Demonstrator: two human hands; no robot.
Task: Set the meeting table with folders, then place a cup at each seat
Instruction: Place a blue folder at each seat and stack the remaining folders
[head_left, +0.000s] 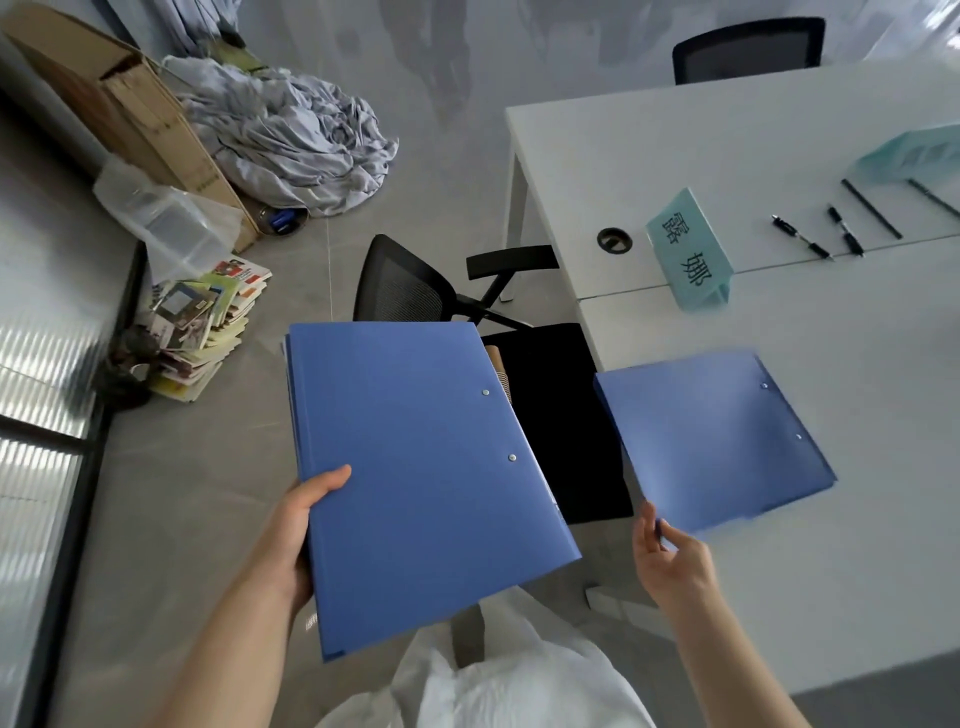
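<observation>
My left hand (306, 519) grips the left edge of a stack of blue folders (426, 467), thumb on top, held over the floor and chair. A single blue folder (711, 441) lies blurred low over the near-left part of the white meeting table (779, 597). My right hand (670, 566) pinches its near-left corner between thumb and fingers. A tan ribbed object (501, 374) peeks out from behind the stack above the chair seat; I cannot tell what it is.
A teal name card (691, 249) stands on the table beyond the folder, with several pens (802, 238) and a pale green case (914, 150) further right. A black chair (410, 291) is at the table's left end, another (748, 49) at the far side. Books (202, 322), cloth (291, 135) and a carton (119, 104) clutter the floor.
</observation>
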